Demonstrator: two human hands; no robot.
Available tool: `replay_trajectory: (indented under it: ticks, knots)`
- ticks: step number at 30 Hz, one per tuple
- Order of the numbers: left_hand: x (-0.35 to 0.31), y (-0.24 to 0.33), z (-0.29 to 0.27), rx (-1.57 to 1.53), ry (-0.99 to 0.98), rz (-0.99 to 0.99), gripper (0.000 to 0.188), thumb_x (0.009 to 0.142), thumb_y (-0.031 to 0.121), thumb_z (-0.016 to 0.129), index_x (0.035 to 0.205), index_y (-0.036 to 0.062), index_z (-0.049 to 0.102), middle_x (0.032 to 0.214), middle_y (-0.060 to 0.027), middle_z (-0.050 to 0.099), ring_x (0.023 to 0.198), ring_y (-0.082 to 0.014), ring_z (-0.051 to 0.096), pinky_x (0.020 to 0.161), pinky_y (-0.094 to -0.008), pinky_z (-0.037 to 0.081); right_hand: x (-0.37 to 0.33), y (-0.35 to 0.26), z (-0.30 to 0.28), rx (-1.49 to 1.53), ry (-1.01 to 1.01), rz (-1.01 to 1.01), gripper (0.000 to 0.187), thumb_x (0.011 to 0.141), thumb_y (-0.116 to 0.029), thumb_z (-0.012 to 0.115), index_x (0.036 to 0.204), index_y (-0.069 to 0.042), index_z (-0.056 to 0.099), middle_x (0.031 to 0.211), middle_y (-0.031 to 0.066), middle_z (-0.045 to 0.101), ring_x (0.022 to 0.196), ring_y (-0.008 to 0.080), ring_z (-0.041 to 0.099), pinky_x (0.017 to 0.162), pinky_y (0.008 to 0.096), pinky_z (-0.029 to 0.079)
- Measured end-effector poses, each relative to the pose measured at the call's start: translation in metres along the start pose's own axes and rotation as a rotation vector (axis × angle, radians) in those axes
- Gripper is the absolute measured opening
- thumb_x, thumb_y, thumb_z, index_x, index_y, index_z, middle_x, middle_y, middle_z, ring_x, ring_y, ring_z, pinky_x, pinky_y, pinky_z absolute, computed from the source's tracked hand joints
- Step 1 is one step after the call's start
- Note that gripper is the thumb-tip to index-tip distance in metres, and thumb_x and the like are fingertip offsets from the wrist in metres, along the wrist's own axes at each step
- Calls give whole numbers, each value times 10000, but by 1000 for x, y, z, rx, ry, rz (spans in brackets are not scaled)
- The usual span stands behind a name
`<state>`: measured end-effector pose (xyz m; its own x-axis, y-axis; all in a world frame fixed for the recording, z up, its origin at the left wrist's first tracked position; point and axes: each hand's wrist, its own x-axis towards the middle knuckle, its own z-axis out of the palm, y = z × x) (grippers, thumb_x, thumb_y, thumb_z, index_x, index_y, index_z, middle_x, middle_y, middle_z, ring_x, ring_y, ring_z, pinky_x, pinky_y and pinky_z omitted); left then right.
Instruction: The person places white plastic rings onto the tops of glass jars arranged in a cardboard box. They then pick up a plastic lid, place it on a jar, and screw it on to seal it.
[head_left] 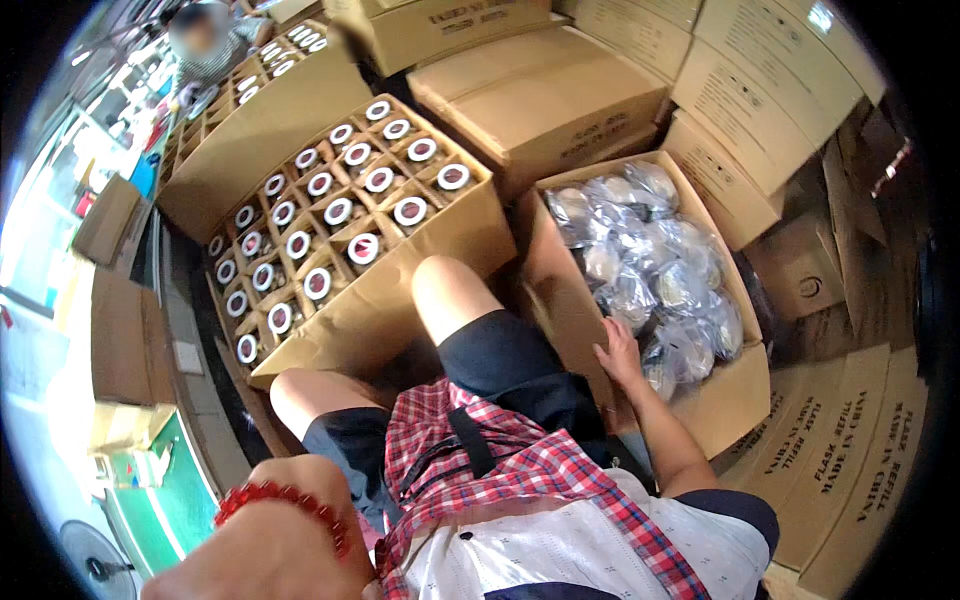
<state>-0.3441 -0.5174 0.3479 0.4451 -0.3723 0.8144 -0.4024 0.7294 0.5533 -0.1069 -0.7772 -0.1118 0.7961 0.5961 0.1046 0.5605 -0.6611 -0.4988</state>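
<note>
The right hand (619, 352) is observed at about 4 o'clock from frame centre, fingers spread and laid flat on the near left wall of an open cardboard box (735, 400); nothing is gripped. The box is filled with round items sealed in clear plastic bags (650, 265), and the nearest bags lie just beside the fingertips. The left hand is not fully seen: only a wrist with a red bead bracelet (285, 500) is recorded at 7 o'clock, so its grip cannot be told. At 11 o'clock, a divided carton (400, 290) holding rows of upright containers with white-ringed tops (340, 210) is noted, touching the knees. Closed cartons (540, 95) are stacked at 12 to 2 o'clock.
</note>
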Motion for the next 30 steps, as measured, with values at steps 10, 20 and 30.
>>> replay_trajectory:
  ticks: [10,20,30]
  knots:
    - [27,-13,7,243,-82,231,150,925,133,484,991,90,611,547,-36,493,402,-93,418,388,-249,320,17,106,55,330,-140,303,458,746,-235,695,1173,-118,578,1028,183,645,987,329,610,822,419,465]
    - [42,-1,-12,1,114,49,121,926,151,461,925,58,539,526,-113,513,379,-111,447,342,-229,261,32,10,59,-3,-241,393,376,763,-219,586,1134,-173,624,979,178,659,932,382,616,818,484,481]
    - [43,-63,-68,-189,24,75,167,902,176,586,1045,171,671,684,-48,614,438,-78,454,418,-245,375,2,19,-26,59,-198,85,395,790,-226,622,1157,-93,560,1081,130,626,1008,333,583,850,447,461]
